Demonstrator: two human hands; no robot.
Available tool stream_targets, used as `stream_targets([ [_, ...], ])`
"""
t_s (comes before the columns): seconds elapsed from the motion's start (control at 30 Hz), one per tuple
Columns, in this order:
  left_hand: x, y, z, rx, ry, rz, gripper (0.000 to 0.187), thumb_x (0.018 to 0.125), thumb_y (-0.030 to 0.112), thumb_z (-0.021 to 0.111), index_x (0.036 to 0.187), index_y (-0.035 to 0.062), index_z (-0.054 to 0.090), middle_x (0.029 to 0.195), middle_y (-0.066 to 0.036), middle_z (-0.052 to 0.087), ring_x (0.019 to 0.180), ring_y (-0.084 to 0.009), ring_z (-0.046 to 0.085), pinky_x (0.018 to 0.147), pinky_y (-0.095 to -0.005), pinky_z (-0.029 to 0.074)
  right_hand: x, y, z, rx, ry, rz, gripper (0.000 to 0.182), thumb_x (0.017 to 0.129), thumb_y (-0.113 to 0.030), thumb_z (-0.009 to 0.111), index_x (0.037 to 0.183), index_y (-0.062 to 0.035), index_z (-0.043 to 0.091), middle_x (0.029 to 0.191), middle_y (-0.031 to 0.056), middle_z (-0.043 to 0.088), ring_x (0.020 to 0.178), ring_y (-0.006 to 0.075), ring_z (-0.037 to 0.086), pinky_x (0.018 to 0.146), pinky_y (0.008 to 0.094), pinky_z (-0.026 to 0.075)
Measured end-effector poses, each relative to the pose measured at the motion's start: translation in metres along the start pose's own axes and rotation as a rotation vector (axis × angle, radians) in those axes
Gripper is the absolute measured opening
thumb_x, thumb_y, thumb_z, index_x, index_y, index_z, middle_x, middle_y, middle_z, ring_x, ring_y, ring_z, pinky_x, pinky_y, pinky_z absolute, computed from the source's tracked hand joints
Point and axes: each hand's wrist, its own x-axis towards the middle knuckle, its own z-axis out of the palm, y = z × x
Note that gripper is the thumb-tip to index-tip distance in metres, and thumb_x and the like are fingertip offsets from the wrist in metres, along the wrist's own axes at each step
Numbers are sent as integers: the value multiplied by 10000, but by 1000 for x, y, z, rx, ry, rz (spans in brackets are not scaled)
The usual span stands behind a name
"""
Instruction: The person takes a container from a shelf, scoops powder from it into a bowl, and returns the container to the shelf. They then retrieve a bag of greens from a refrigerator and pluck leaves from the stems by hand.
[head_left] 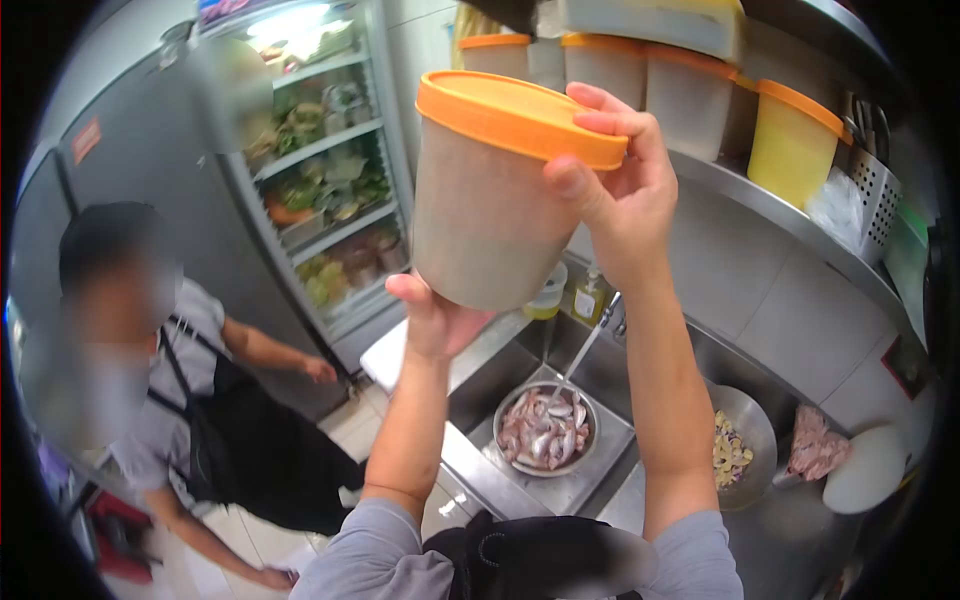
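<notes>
Raised high in front of me is a cloudy white plastic container [485, 215] with an orange lid [500, 105]. My right hand [635, 200] grips it at the lid's right edge, thumb and fingers closed over the rim. Under the base, my left hand [435, 320] bears the container, its thumb showing and its other fingers partly hidden. What is inside cannot be made out through the wall. Below, in the sink [595, 510], a metal bowl [505, 455] holds fish pieces [540, 430], with water running from a faucet [606, 312].
A shelf [745, 195] carries more orange-lidded tubs [690, 100] and a perforated utensil holder [875, 195]. Right of the sink are a bowl [757, 430] with chopped food and some raw meat [818, 442]. A co-worker [250, 430] stands at left near the glass-door fridge [335, 180].
</notes>
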Motion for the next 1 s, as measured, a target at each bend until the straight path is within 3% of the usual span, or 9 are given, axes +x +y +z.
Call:
stream_targets([
  [0.1, -69, -16, 45, -211, 99, 10, 1068, 791, 829, 561, 1574, 168, 259, 1587, -113, 338, 1421, -338, 383, 1167, -577, 327, -52, -30, 0, 44, -82, 26, 546, 735, -177, 922, 1099, -31, 543, 1384, 201, 489, 1198, 259, 589, 999, 361, 509],
  [0.27, -174, -13, 89, -293, 447, -11, 883, 916, 599, 624, 1563, 114, 268, 1560, -122, 394, 1431, -313, 395, 1184, -518, 326, -89, -104, -28, -339, -515, 331, 774, 736, -618, 805, 1116, 5, 548, 1408, 326, 469, 1365, 422, 444, 1129, 468, 339],
  [0.57, -343, 62, 153, 91, 629, 217, 1189, 792, 466, 806, 1619, 128, 21, 1600, -103, 285, 1472, -296, 317, 1199, -470, 296, -170, -192, 48, -88, -1070, 304, 1193, 613, -606, 864, 1515, 3, 374, 1561, 289, 316, 1463, 409, 324, 1172, 477, 287],
  [0.63, -381, 84, 171, 377, 651, 326, 1244, 772, 442, 826, 1621, 125, -26, 1583, -114, 290, 1479, -276, 291, 1210, -446, 247, -196, -241, 84, 261, -979, 674, 1176, 627, -597, 850, 1516, 3, 367, 1577, 272, 284, 1440, 397, 351, 1169, 477, 296],
  [0.73, -419, 127, 237, 495, 724, 444, 1264, 777, 450, 818, 1618, 120, -66, 1578, -121, 294, 1489, -274, 259, 1226, -433, 180, -219, -277, 111, 387, -1063, 630, 1171, 614, -636, 826, 1517, -36, 384, 1564, 290, 278, 1403, 434, 376, 1149, 508, 318],
  [0.8, -444, 143, 284, 324, 758, 475, 1182, 842, 486, 760, 1619, 113, -49, 1605, -102, 272, 1492, -256, 256, 1228, -445, 185, -223, -293, 122, 316, -1163, 56, 1245, 653, -741, 756, 1560, -31, 284, 1571, 258, 285, 1422, 409, 358, 1149, 536, 305],
  [0.83, -461, 147, 303, 355, 777, 518, 1182, 842, 486, 760, 1619, 113, -49, 1605, -102, 272, 1492, -256, 256, 1228, -445, 185, -219, -309, 130, 359, -1191, 30, 1245, 653, -741, 756, 1560, -31, 284, 1571, 258, 285, 1422, 409, 358, 1149, 536, 305],
  [0.9, -538, 171, 314, -335, 724, 295, 1120, 900, 537, 696, 1618, 136, -65, 1645, -68, 208, 1497, -221, 240, 1226, -461, 193, -231, -353, 190, 406, -1472, -503, 1171, 629, -754, 746, 1508, -59, 407, 1552, 320, 287, 1406, 483, 353, 1130, 591, 298],
  [1.0, -617, 183, 381, -453, 632, 460, 1006, 919, 572, 652, 1622, 134, 82, 1632, -66, 279, 1475, -214, 307, 1206, -468, 258, -265, -433, 230, 549, -1606, -369, 1092, 578, -677, 802, 1451, -99, 490, 1544, 361, 251, 1390, 507, 367, 1115, 575, 335],
])
